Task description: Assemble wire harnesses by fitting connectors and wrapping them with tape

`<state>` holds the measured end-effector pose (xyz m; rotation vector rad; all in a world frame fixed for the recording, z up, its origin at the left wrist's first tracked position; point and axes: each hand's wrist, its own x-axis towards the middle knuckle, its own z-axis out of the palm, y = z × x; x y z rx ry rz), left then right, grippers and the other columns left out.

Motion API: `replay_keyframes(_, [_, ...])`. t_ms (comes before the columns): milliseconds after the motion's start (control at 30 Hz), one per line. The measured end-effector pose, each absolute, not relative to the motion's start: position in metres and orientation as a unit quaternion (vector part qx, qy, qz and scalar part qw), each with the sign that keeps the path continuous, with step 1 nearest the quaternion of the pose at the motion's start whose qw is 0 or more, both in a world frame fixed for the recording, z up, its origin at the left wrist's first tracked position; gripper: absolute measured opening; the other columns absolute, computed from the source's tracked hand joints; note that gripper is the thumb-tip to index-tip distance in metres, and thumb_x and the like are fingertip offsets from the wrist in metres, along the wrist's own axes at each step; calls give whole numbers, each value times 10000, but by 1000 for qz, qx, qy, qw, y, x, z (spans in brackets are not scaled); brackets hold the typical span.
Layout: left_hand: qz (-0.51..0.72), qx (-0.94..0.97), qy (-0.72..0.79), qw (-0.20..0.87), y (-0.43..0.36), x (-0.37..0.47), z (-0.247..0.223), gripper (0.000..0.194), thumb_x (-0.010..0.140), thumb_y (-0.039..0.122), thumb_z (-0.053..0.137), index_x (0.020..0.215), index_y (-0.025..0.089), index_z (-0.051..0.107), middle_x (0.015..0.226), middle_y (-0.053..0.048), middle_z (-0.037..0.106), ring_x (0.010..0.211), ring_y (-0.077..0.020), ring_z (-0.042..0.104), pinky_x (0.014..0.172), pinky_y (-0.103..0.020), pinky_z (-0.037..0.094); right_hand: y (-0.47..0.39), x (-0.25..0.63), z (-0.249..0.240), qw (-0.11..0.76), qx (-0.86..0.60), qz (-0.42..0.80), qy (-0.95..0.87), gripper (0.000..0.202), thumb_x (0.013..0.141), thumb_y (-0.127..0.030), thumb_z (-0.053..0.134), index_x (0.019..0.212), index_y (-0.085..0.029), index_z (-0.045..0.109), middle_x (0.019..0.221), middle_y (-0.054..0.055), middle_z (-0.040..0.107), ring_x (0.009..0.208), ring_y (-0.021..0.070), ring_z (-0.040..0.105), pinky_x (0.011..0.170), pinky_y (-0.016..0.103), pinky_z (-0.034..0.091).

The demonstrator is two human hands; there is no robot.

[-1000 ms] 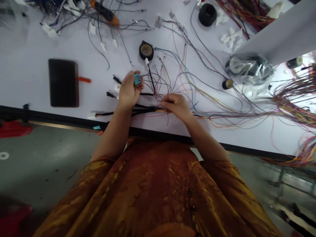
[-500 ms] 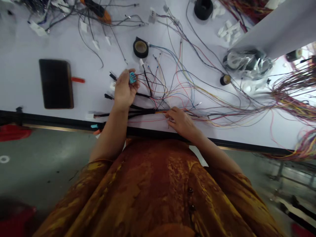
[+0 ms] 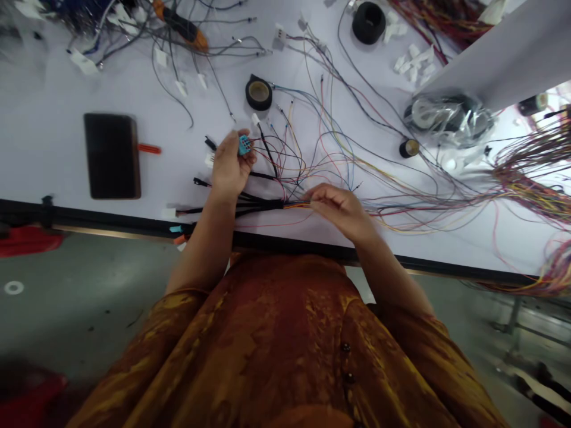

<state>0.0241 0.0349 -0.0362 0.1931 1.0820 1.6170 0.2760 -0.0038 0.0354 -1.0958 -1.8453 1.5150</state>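
A blue connector (image 3: 244, 145) with thin wires running out of its right side is gripped in my left hand (image 3: 231, 163). Below and to its right, my right hand (image 3: 336, 208) has its fingers bent together over the wires, beside the black-wrapped part of the harness (image 3: 270, 204). Whether a wire is between those fingertips is too small to tell. Several black-sleeved branches spread left under my left forearm, one ending in a white connector (image 3: 169, 213). Loose red, blue and yellow wires fan out between and beyond my hands.
A roll of black tape (image 3: 259, 94) lies above my left hand. To the left are a dark flat device (image 3: 112, 156) and an orange-handled tool (image 3: 185, 28). Further right lie a plastic bag (image 3: 450, 116), a small tape roll (image 3: 409, 148) and a large wire bundle (image 3: 530, 172).
The whole view has shifted slightly, moving the table items right and down. My right hand has lifted a little and turned at the wires. My left hand still holds the blue connector.
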Motion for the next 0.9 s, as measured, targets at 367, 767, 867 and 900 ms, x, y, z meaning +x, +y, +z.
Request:
replay_keyframes(367, [680, 54, 454, 574, 35, 27, -27, 337, 1052, 245, 451, 817, 170, 680, 670, -12, 627, 499, -71, 535, 516, -194, 434, 21, 285, 29, 91, -400, 628, -661, 204, 849, -354, 685, 783, -169, 631, 713, -2, 684, 637, 108, 643, 620, 237, 496])
replay_keyframes(767, [682, 66, 466, 561, 33, 30, -28, 270, 1033, 300, 529, 860, 159, 682, 724, -35, 681, 547, -69, 581, 552, -180, 467, 48, 199, 33, 361, -369, 597, -615, 155, 917, -353, 632, 903, -217, 560, 817, -11, 663, 756, 108, 651, 749, 271, 549])
replay_keyframes(867, [673, 79, 477, 560, 32, 29, -26, 297, 1035, 356, 521, 857, 176, 675, 700, -17, 678, 554, -69, 604, 519, -170, 448, 37, 181, 27, 299, -369, 586, -657, 242, 924, -295, 610, 1143, -221, 536, 738, -35, 645, 667, 120, 628, 719, 289, 550])
replay_keyframes(900, [668, 81, 483, 561, 32, 28, -25, 304, 1027, 387, 533, 855, 179, 673, 695, -14, 679, 552, -70, 611, 494, -168, 429, 32, 178, 24, 278, -386, 553, -684, 348, 920, -264, 602, 1250, -216, 504, 743, -31, 649, 662, 132, 623, 724, 304, 549])
